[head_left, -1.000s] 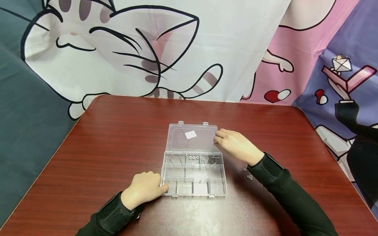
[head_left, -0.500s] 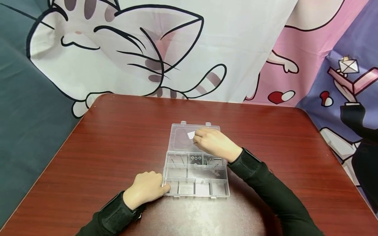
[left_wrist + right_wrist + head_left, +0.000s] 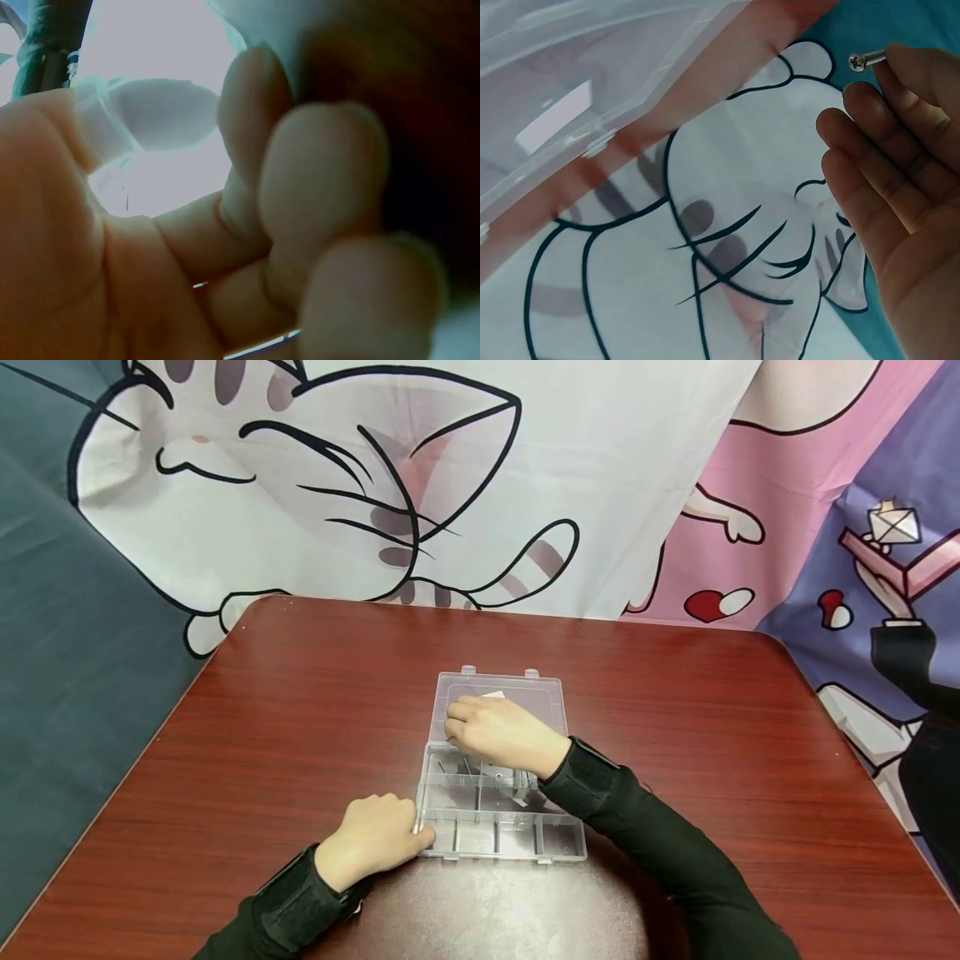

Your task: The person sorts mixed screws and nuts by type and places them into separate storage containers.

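Note:
A clear plastic compartment box [image 3: 498, 859] lies on the table with its lid [image 3: 543, 693] laid back. My left hand [image 3: 371, 839] grips the box's front left corner, the thumb over the rim. In the left wrist view the thumb shows through pale plastic, its fingers curled beneath. Over the back left of the box is my right hand [image 3: 506, 732]. It pinches a small metal screw [image 3: 864, 60] between thumb and index finger, head pointing outward in the right wrist view. Several screws [image 3: 467, 765] lie in the rear left compartment. The right hand and sleeve partly cover the rear compartments.
The reddish wooden table [image 3: 315, 693] extends around the box. A printed cat cloth [image 3: 600, 460] hangs behind the table's far edge. A white label [image 3: 494, 694] is stuck on the lid. The dark right sleeve [image 3: 675, 868] crosses the table at the right.
My right hand has moved left from the lid's right edge across to above the box's rear left. The left hand keeps its grip on the corner. The small nuts on the table are now hidden.

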Action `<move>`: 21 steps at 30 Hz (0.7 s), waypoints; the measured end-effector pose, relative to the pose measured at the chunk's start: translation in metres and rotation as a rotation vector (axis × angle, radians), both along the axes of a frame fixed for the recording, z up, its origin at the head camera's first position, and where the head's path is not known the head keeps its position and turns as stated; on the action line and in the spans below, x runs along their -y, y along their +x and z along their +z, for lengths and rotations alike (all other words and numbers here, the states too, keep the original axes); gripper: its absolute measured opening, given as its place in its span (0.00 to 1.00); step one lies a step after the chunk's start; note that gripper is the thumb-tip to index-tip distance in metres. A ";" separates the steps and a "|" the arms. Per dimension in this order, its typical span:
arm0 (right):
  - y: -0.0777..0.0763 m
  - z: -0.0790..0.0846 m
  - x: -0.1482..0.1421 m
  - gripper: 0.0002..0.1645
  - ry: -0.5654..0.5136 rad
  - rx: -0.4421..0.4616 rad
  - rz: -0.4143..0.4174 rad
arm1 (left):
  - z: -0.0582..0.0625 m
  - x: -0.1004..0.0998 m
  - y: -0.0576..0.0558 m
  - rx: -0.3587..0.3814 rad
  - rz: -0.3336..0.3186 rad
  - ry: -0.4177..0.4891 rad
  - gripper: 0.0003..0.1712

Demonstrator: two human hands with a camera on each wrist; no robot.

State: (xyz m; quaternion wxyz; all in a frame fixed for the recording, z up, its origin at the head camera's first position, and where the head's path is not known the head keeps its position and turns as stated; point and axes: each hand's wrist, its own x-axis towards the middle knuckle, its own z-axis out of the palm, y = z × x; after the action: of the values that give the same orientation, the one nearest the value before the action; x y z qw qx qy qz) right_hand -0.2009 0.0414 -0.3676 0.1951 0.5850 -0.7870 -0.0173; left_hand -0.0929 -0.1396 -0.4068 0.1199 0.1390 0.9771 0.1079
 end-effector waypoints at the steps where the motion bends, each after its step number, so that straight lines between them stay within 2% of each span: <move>1: 0.000 0.001 0.002 0.04 0.005 0.001 0.007 | 0.000 0.000 0.000 0.000 0.000 -0.001 0.21; 9: 0.001 0.004 0.007 0.04 0.027 -0.014 0.044 | -0.001 -0.001 -0.001 0.005 -0.001 -0.010 0.21; 21: 0.001 0.008 0.005 0.05 0.030 0.059 -0.002 | -0.001 0.000 -0.001 -0.006 0.000 -0.020 0.20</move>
State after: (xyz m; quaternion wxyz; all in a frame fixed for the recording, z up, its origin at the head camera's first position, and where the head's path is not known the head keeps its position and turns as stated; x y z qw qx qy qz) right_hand -0.2001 0.0360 -0.3594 0.1632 0.5873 -0.7926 -0.0118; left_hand -0.0939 -0.1394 -0.4080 0.1181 0.1381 0.9785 0.0977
